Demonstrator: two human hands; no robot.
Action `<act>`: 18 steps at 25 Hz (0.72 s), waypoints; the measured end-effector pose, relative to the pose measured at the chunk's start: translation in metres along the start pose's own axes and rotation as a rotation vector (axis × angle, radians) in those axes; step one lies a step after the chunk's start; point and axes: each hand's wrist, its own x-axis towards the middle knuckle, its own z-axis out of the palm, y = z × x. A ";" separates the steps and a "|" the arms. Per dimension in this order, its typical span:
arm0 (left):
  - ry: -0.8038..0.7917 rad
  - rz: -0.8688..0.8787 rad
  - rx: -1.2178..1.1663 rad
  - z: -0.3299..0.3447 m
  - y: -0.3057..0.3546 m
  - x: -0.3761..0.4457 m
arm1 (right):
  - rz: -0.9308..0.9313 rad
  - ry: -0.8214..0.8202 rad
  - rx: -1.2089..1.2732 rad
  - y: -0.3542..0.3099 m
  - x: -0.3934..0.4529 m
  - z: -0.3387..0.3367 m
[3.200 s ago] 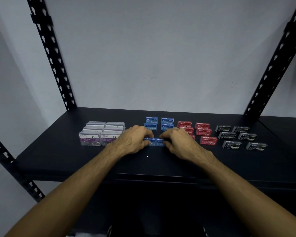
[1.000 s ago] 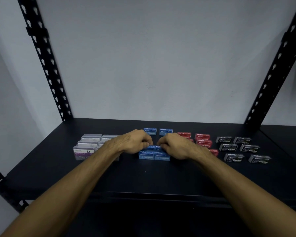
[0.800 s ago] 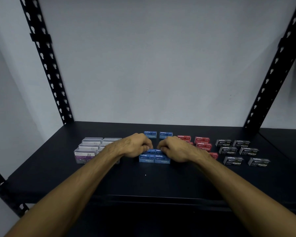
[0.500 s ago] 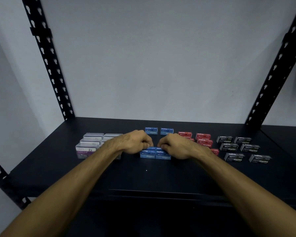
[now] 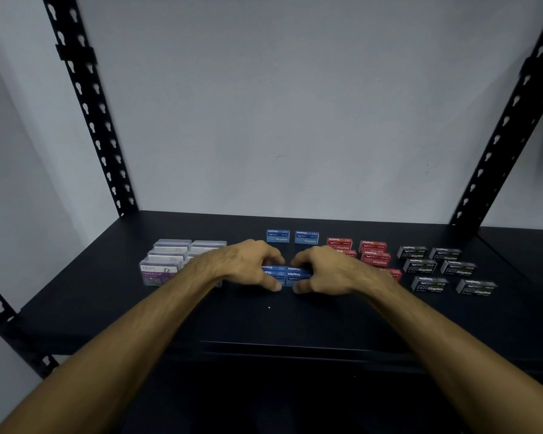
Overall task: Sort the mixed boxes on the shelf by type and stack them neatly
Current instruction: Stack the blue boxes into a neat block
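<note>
On the black shelf (image 5: 295, 317), small boxes lie grouped by colour. My left hand (image 5: 242, 264) and my right hand (image 5: 333, 269) both clasp a stacked pair of blue staple boxes (image 5: 287, 274) in the middle, fingers over the top and thumbs at the front. Two more blue staple boxes (image 5: 292, 237) stand behind them. Clear paper clip boxes (image 5: 170, 261) sit to the left. Red staple boxes (image 5: 372, 253) lie to the right, partly hidden by my right hand. Black staple boxes (image 5: 442, 267) are furthest right.
Black perforated uprights stand at the back left (image 5: 88, 104) and back right (image 5: 508, 120) of the shelf. A plain white wall (image 5: 279, 104) closes the back. The shelf's front edge (image 5: 279, 346) runs below my forearms.
Over the earlier frames the front blue boxes became a two-high stack, and my thumbs have now come down in front of it. The view shifted slightly.
</note>
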 end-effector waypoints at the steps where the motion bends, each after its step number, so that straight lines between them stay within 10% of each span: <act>1: 0.014 -0.001 0.022 0.002 0.000 0.000 | -0.006 0.019 -0.021 0.001 0.001 0.002; 18: 0.059 -0.022 0.117 -0.002 0.003 -0.004 | -0.022 0.087 -0.034 -0.004 0.005 0.006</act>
